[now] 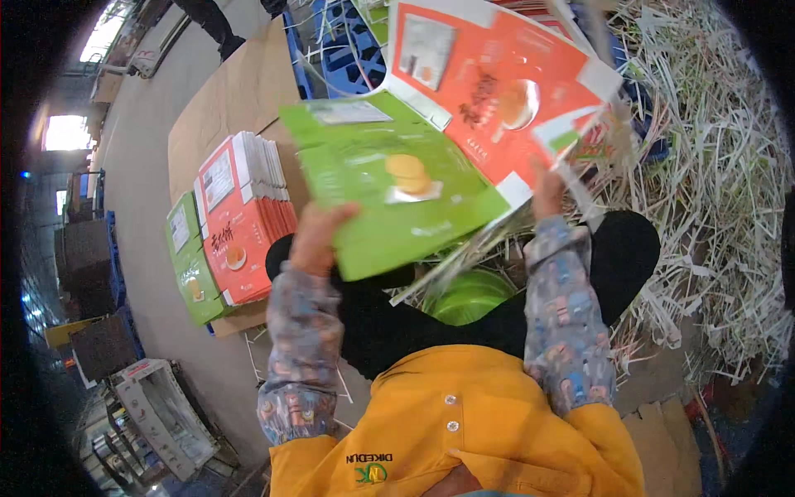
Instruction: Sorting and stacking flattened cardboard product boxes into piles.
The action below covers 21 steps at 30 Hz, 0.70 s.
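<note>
A large flat printed sheet (397,219) with a green half and an orange half (489,91) lies tilted above my knees. My left hand (316,238) grips the left edge of the green half, thumb on top. At the sheet's lower right corner, my right hand (547,195) is closed round a thin white paper strip (580,195), partly blurred by motion. Whether it also pinches the sheet's edge, I cannot tell. The strip trails along the sheet's lower edge toward my lap.
A stack of orange printed sheets (236,232) and a green one (190,265) rest on brown cardboard (224,108) at the left. A heap of shredded paper strips (704,190) fills the right. Between my legs sits a green round stool (468,296). Blue pallets (344,50) stand ahead.
</note>
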### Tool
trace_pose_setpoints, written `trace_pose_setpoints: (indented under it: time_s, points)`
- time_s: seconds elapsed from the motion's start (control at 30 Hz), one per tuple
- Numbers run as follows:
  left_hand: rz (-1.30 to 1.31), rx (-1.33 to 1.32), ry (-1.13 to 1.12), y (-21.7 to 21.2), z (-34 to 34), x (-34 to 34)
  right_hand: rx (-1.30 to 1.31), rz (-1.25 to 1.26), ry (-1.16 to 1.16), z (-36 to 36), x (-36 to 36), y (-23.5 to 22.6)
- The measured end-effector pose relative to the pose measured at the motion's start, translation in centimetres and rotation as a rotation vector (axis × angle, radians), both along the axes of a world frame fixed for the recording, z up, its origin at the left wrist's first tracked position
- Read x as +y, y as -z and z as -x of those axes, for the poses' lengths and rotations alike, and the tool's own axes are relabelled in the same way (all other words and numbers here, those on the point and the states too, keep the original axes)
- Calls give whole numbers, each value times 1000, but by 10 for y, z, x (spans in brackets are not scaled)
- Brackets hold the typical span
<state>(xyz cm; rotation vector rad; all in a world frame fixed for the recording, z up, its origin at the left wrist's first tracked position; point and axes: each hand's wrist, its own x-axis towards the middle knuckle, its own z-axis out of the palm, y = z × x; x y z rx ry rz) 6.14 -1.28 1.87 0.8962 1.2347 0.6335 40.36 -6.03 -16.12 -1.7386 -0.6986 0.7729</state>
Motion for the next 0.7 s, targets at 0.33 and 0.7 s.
trace_pose_setpoints:
  time_s: [0.33, 0.7]
  points:
    - [164, -203, -227, -19, 110, -16, 729, -97, 454, -21, -3, 22]
    - [-89, -106, -427, -87, 127, -28, 677, -31, 449, -46, -14, 31]
